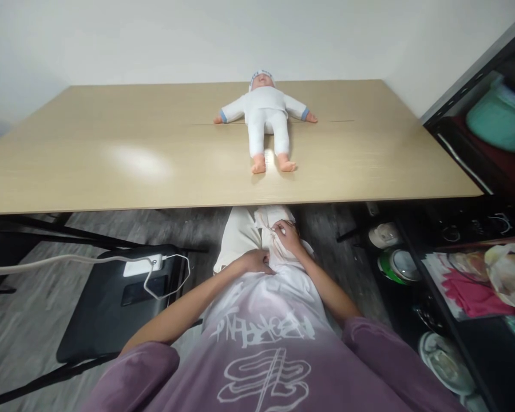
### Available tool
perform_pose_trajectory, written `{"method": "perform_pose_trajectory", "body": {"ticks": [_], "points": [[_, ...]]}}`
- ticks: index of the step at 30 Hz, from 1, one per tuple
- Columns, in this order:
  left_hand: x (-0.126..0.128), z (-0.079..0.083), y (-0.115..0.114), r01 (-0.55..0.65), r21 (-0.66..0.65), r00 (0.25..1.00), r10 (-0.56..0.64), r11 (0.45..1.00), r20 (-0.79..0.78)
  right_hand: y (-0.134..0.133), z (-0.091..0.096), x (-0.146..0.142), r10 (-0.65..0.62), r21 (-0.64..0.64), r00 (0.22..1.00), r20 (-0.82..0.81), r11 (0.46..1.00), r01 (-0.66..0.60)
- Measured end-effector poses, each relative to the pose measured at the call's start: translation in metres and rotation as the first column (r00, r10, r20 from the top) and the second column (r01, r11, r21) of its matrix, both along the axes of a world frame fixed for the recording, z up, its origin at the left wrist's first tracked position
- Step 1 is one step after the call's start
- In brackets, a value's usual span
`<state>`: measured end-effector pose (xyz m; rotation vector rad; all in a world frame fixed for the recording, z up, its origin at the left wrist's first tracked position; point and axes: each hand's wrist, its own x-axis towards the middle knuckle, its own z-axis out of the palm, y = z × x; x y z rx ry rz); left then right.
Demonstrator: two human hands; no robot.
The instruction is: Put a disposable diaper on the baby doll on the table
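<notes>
One wood-toned table (86, 137) spans the view, its far edge close to a pale wall (189, 40). To the right stands a black rack (493, 355), loaded with mixed items, among them one teal container (498, 123) and one piece of pink cloth (472, 289). To the left, partly under the table, is one black chair (98, 320). The seated person wears a purple-and-white shirt (330, 366) and cream trousers (236, 237).

One doll (266, 103) lies face up on the table, right of its middle, well apart from both hands. Its long axis runs front to back: the capped head points toward the wall, the two bare feet toward the person. Two arms spread sideways, one to each side, with blue cuffs at the wrists.

Two hands rest in the lap, below the table's near edge. The right hand (286, 236) lies on the right thigh, fingers bent and touching the trousers; I cannot tell whether they pinch the fabric. The left hand (256, 261) lies near the shirt's hem, loosely curled; its fingertips are partly hidden, so its grip cannot be told.

On the chair are one white box (142, 265), with cables attached, and one dark, flat slab (139, 292).
</notes>
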<state>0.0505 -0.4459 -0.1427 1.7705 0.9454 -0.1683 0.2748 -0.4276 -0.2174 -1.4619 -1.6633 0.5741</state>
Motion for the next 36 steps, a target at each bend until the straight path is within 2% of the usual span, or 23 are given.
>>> {"method": "perform_pose_trajectory", "body": {"ticks": [8,22,30,36], "points": [[-0.011,-0.007,-0.006,-0.025,0.016,0.996,0.024,1.000,0.088,0.000,0.005,-0.003,0.000,-0.002,1.000,-0.025,1.000,0.000],[-0.026,-0.026,-0.025,-0.180,0.056,0.945,0.158,0.982,0.285,0.006,0.005,-0.009,0.035,0.006,0.998,-0.055,0.999,-0.035],[-0.027,-0.042,-0.027,-0.283,0.127,0.925,0.235,0.951,0.300,0.012,0.002,-0.016,0.061,-0.016,0.996,-0.066,0.998,-0.062],[-0.022,-0.040,-0.026,-0.325,0.159,0.913,0.265,0.932,0.309,0.014,0.003,-0.015,0.069,-0.041,0.993,-0.100,0.996,-0.073]]}}
